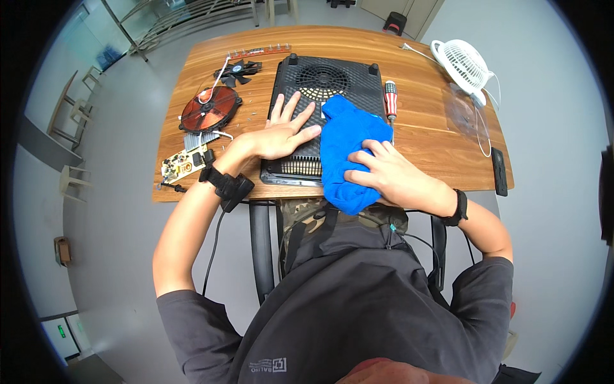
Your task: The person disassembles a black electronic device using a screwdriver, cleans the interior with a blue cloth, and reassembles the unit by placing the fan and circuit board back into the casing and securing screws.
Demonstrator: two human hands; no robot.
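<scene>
A black plastic housing with a round vent grille lies on the wooden table right before me; it looks like the underside of an induction cooker. My left hand rests flat on its left part, fingers spread. Over its right front corner lies a bunched blue cloth, hanging past the table's front edge. My right hand grips the cloth with curled fingers and presses it down near that corner. Beyond the cloth, a screwdriver with a red, white and dark handle lies beside the housing.
Left on the wooden table are a reddish-brown round coil, a black fan, a circuit board and loose screws. A strip with upright pins lies behind. At right stand a white fan with its cable and a black bar.
</scene>
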